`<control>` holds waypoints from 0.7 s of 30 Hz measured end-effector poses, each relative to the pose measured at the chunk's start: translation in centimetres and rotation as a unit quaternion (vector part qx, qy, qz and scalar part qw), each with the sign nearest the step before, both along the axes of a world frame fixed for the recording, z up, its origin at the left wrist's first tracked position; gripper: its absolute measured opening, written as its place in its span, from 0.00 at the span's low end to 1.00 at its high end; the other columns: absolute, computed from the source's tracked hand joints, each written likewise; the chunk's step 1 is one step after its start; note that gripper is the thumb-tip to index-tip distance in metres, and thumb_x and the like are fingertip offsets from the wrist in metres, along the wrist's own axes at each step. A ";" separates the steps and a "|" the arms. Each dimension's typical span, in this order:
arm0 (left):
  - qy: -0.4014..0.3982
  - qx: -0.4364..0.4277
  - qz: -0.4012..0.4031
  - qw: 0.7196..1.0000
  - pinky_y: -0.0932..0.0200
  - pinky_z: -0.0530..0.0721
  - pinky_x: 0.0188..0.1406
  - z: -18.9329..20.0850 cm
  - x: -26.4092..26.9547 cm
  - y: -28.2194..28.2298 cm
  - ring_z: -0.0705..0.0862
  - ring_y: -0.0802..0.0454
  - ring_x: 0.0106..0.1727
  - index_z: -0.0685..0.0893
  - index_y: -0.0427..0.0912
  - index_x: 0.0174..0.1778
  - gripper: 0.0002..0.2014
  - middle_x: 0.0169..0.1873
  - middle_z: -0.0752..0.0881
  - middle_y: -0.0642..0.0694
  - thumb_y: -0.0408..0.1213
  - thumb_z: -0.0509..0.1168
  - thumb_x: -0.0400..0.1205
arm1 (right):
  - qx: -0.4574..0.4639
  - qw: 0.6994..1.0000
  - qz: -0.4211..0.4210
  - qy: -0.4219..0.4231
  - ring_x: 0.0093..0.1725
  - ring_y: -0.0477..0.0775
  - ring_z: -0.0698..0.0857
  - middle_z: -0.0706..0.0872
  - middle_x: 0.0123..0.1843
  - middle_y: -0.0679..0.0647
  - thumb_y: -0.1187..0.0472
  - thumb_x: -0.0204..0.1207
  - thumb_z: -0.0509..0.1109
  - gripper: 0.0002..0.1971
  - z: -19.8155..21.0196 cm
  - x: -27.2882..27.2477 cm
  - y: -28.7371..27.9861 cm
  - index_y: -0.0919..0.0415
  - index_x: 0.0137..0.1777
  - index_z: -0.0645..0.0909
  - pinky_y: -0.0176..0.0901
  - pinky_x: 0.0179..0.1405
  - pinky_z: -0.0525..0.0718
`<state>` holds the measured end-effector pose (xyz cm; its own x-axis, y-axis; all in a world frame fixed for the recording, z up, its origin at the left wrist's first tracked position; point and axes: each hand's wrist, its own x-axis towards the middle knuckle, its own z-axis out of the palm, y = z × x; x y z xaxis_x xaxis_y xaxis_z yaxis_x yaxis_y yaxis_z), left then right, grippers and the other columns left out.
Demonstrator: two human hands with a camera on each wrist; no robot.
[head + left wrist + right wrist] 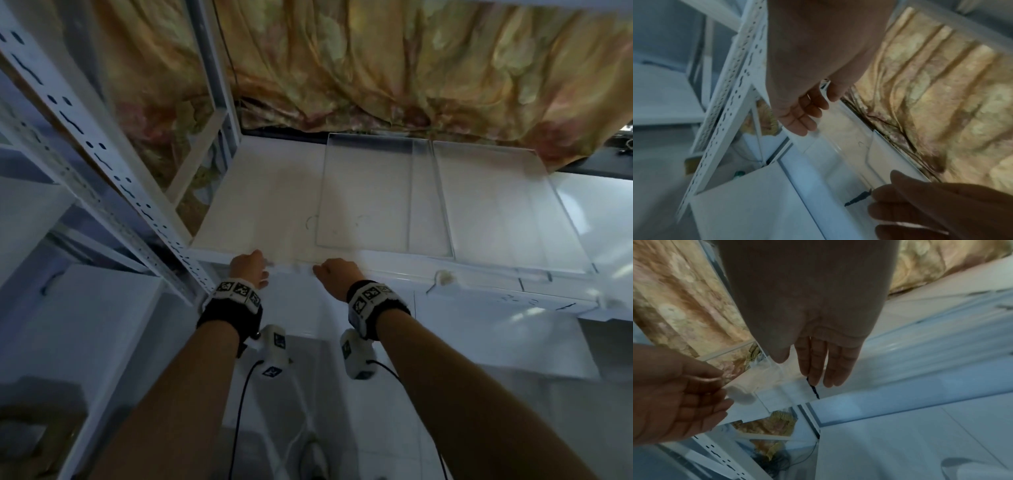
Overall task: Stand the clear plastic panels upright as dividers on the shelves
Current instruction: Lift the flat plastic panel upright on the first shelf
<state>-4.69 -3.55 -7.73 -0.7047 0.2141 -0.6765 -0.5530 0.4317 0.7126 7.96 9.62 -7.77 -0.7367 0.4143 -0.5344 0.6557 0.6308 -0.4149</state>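
Two clear panels (383, 195) and (493, 205) lie flat side by side on the white shelf (260, 198), neither stood upright, so by my reading the dividing work is all ahead. At the shelf's front edge the left hand (248, 269) and right hand (337, 274) hover with relaxed, straight fingers, holding nothing I can make out. Behind hangs a floral curtain (411, 68); a perforated upright (102, 164) frames the left.

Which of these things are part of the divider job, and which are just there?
Part of the job: two clear plastic panels lying flat, left panel and right panel; the white shelf.

Just there: floral curtain; black cable.
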 end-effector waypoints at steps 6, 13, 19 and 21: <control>-0.121 0.060 0.023 0.991 0.46 0.81 0.57 -3.8 -1.2 -2.3 0.82 0.45 0.36 0.83 0.36 0.63 0.30 0.38 0.81 0.42 0.52 0.74 0.70 | -0.033 0.999 -0.021 0.003 0.55 0.65 0.83 0.84 0.53 0.67 0.51 0.89 0.50 0.21 -1.4 -2.5 -2.0 0.62 0.43 0.76 0.46 0.49 0.74; -0.126 0.103 0.062 0.985 0.43 0.82 0.62 -3.5 -1.4 -2.1 0.85 0.44 0.51 0.84 0.39 0.51 0.25 0.44 0.85 0.43 0.60 0.65 0.79 | -0.155 0.973 -0.173 0.012 0.66 0.67 0.82 0.79 0.71 0.69 0.59 0.88 0.54 0.22 -3.9 -5.4 -4.4 0.69 0.77 0.66 0.57 0.65 0.81; -0.138 0.114 0.084 0.980 0.43 0.83 0.62 -5.7 -2.7 -2.3 0.84 0.42 0.56 0.81 0.38 0.56 0.26 0.49 0.84 0.41 0.58 0.70 0.76 | -0.276 0.924 -0.256 0.065 0.56 0.64 0.87 0.85 0.57 0.65 0.43 0.85 0.54 0.26 -4.2 -7.8 -6.0 0.64 0.69 0.75 0.56 0.60 0.87; -0.139 0.126 0.091 0.978 0.42 0.82 0.63 -6.2 -2.8 -2.3 0.84 0.43 0.58 0.80 0.40 0.55 0.23 0.53 0.84 0.41 0.56 0.71 0.76 | -0.279 0.919 -0.272 0.067 0.52 0.63 0.88 0.86 0.55 0.64 0.38 0.83 0.54 0.31 -4.5 -8.1 -6.4 0.65 0.69 0.76 0.55 0.57 0.88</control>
<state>-7.46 -5.86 -13.93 -0.5424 0.2864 -0.7898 -0.7922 0.1388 0.5943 -0.18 3.23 -12.27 -0.5765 0.4294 -0.6952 0.7309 -0.1095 -0.6737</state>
